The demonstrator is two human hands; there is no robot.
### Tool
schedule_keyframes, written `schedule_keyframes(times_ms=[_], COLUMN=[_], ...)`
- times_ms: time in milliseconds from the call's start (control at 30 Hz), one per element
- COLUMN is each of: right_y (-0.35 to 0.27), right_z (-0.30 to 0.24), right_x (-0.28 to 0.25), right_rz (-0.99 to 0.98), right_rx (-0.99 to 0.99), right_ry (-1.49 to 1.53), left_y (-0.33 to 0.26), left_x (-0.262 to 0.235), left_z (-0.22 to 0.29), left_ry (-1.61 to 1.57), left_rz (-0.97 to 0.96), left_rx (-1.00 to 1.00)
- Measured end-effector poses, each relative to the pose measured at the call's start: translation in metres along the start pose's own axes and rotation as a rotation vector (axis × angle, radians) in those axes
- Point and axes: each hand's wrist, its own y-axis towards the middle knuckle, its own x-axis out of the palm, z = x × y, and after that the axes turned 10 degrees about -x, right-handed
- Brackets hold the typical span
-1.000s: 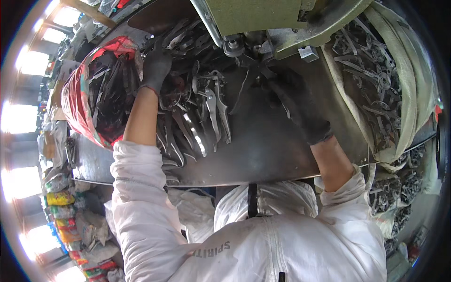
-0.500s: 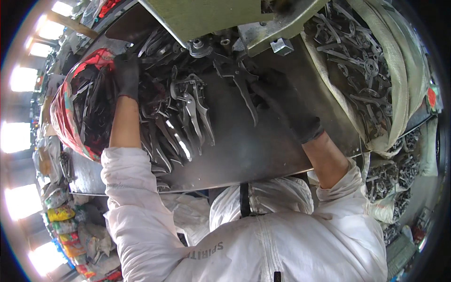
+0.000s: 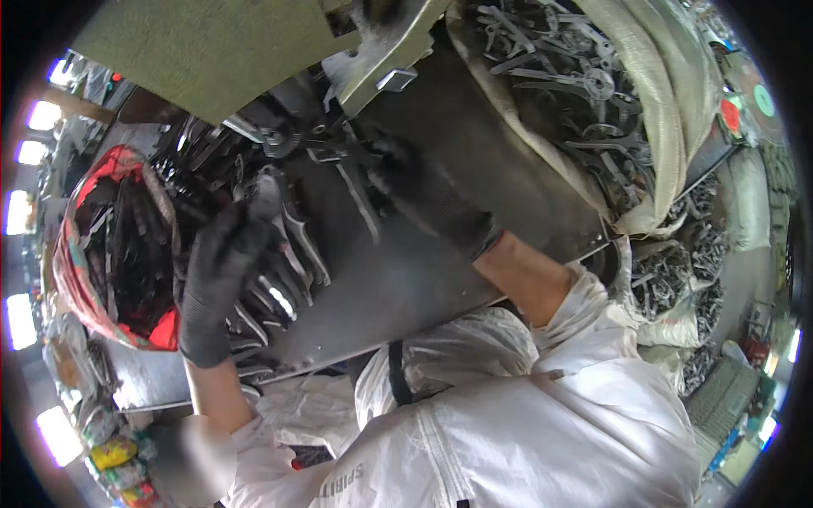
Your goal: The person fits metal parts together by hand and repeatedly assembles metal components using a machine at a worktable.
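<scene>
My right hand [image 3: 406, 173], in a black glove, is closed on a pair of locking pliers [image 3: 360, 199] below the machine head, with one long grey handle hanging down toward me. My left hand [image 3: 233, 254], also black-gloved, lies over the pile on the left of the metal table. Its fingers are curled at the upper end of another pair of locking pliers [image 3: 296, 229]; blur partly hides the grip. Several more pliers [image 3: 275, 296] lie beside and below it, handles pointing toward me. The machine's lower parts [image 3: 288, 140] are just left of the held pliers' jaws.
A red-rimmed bag [image 3: 72, 279] full of dark parts stands at the left. On the right a pale woven sack [image 3: 677, 110] holds loose grey metal parts [image 3: 597, 85]. The green machine body [image 3: 212, 59] overhangs the back of the metal table [image 3: 423, 262]. More sacks of parts [image 3: 669, 279] stand beyond the right edge.
My left hand has come from the red-rimmed bag to the pliers pile. My right hand still holds its pliers by the machine. The whole view has shifted and turned.
</scene>
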Motion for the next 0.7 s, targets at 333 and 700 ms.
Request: schedule_keyframes(times_ms=[333, 700], right_y=[0.065, 0.121], right_z=[-0.019, 0.035], right_x=[-0.140, -0.268], right_rz=[0.144, 0.541], right_rx=[-0.465, -0.025], right_ry=[-1.155, 0.629], left_y=[0.067, 0.061], left_x=[0.060, 0.089], left_z=[-0.064, -0.048], left_ry=[0.283, 0.018], left_rz=[0.090, -0.107], left_rx=[0.120, 0.102])
